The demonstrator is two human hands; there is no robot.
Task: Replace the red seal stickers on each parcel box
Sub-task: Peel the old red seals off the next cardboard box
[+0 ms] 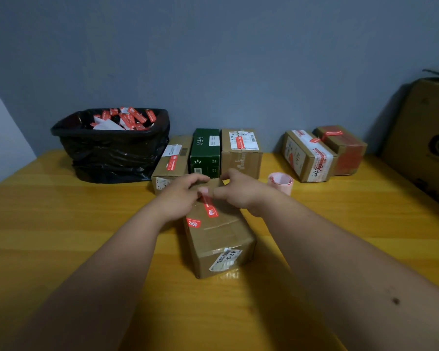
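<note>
Both hands' fingers (203, 190) pinch the red seal sticker (209, 207) atop the parcel box (221, 239).

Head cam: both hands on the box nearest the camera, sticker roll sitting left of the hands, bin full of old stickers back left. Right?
Not quite. In the head view the sticker roll sits to the right of the hands, not left. Both the left hand and right hand are on the near box, and the bin of old stickers is back left.
</note>
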